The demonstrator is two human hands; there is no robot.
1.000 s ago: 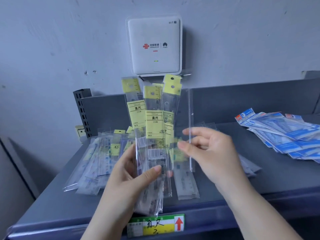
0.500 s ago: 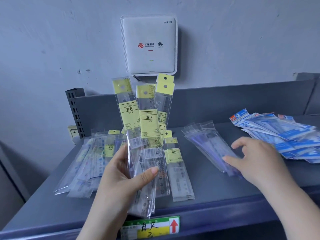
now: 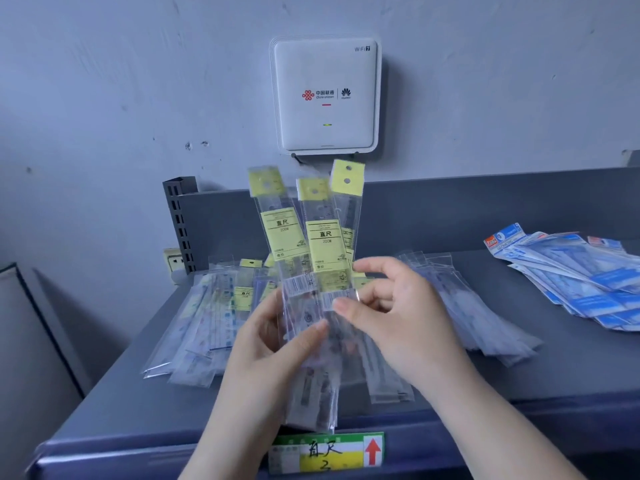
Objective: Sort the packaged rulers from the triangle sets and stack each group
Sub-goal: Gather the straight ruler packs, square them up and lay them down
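Head view looks down on a grey metal shelf [image 3: 450, 393] with a white WiFi router [image 3: 325, 95] on the wall above it. Directly below the router, the left hand [image 3: 273, 344] grips a fanned bundle of packaged rulers [image 3: 311, 258], thumb curled across the front of the clear sleeves, their yellow header cards pointing up toward the router. The right hand [image 3: 391, 313] meets the same bundle from the right, thumb and forefinger pinching the sleeve edge near the barcode stickers, the other fingers loosely curled behind.

Below and left of the router, a loose pile of more clear ruler packs [image 3: 207, 323] lies on the shelf, overlapping and slanted. Below and right of the router, partly behind the right hand, a second spread of clear packs [image 3: 478, 313] rests flat; their contents are too blurred to tell. Far right of the router, a stack of blue-and-white triangle sets [image 3: 575, 271] lies fanned near the shelf's edge of view. Straight down from the router, a green and yellow price label [image 3: 329, 453] with a red arrow is fixed to the shelf's front lip.
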